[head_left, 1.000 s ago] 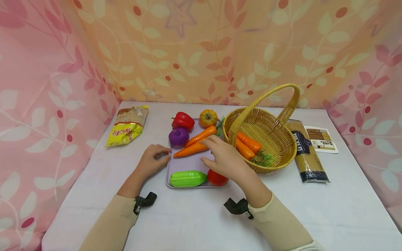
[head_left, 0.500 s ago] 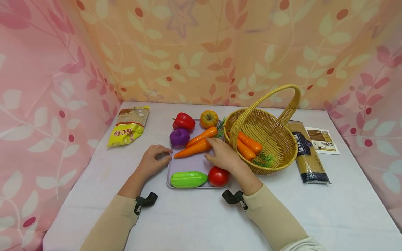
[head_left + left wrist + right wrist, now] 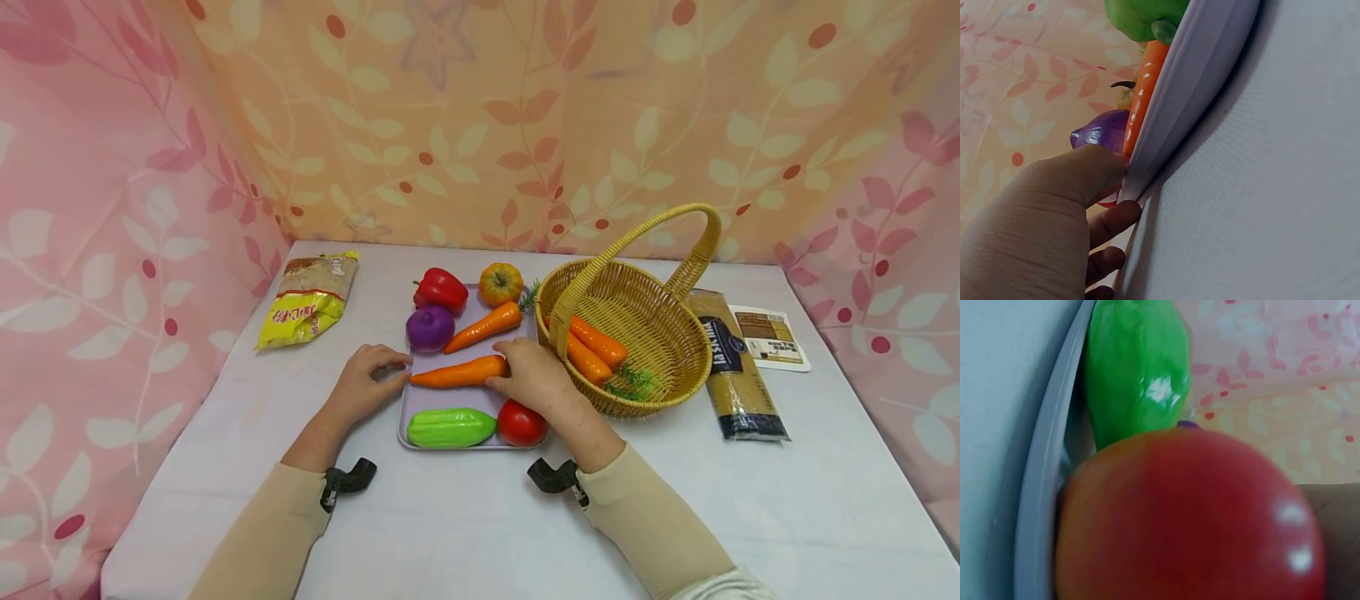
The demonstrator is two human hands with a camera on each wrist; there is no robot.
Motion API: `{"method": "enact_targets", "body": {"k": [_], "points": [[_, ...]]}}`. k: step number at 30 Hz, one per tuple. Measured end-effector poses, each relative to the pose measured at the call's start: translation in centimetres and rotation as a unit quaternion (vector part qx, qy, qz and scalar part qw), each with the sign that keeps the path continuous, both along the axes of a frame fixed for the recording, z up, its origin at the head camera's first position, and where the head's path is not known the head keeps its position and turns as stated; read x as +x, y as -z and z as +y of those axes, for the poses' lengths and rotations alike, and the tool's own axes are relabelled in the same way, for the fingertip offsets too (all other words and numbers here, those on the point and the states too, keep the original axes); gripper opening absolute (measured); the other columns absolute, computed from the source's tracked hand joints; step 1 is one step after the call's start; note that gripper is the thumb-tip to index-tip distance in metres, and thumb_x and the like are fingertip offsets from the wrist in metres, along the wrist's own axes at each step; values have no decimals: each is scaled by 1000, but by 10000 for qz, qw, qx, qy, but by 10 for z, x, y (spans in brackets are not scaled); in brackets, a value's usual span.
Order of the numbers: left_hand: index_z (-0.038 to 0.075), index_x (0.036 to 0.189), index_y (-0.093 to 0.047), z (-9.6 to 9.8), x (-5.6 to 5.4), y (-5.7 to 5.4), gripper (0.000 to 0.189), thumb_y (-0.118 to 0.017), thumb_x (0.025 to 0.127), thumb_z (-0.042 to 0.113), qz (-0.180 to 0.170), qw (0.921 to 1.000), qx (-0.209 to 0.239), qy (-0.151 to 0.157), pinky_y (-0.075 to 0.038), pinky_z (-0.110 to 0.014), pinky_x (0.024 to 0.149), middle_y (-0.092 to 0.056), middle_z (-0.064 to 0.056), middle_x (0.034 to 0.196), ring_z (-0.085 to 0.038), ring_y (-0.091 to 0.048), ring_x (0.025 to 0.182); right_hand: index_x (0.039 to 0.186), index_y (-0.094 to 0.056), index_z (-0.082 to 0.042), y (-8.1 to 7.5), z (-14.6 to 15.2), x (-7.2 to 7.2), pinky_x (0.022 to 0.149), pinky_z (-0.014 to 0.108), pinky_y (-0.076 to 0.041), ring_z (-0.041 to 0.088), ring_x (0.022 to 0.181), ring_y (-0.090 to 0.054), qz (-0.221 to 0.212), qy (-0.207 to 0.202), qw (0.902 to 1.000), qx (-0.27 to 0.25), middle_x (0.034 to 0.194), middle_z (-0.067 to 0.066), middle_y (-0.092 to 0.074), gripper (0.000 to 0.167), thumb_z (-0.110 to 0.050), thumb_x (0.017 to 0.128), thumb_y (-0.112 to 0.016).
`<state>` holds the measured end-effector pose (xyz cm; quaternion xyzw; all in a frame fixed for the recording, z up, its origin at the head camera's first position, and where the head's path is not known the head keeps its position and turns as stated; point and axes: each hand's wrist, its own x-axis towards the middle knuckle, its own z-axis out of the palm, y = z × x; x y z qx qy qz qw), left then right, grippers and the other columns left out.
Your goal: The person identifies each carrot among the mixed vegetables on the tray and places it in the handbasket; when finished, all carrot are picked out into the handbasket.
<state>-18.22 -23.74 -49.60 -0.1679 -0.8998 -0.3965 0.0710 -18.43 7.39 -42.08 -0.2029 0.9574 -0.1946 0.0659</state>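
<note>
My right hand [image 3: 536, 372] pinches the thick end of an orange carrot [image 3: 457, 372] between thumb and fingers; its leafy top is hidden. This carrot lies on a lilac tray [image 3: 442, 400], its tip toward my left hand [image 3: 369, 375], whose thumb and fingertips hold the tray's left rim. Another carrot [image 3: 483, 327] lies farther back beside a purple onion-like vegetable [image 3: 430, 328], a red bell pepper [image 3: 441, 290] and a small pumpkin [image 3: 500, 284]. Along the near edge are a green ridged vegetable [image 3: 451, 427] and a tomato [image 3: 522, 422], which fills much of the right wrist view.
A wicker basket [image 3: 652, 333] with a tall handle stands right of the tray, holding carrots [image 3: 592, 350]. Farther right lie a noodle pack [image 3: 735, 367] and a flat printed packet [image 3: 768, 336]. A yellow bag [image 3: 309, 300] lies at the back left.
My right hand has settled on the near carrot and turned it flatter, shifting it slightly toward me, away from the other carrot. My left hand stays at the tray rim.
</note>
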Motion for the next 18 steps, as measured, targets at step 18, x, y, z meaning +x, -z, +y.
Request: {"method": "enact_targets", "body": {"k": [18], "points": [[15, 112, -79, 0, 0, -1, 22, -79, 90, 14, 67, 10000, 66, 12, -44, -37, 83, -72, 5, 101, -17, -53, 96, 122, -72, -11, -89, 31, 58, 75, 33, -51, 17, 86, -56, 580, -195, 9898, -1287, 97, -1, -64, 46, -35, 85, -86]]}}
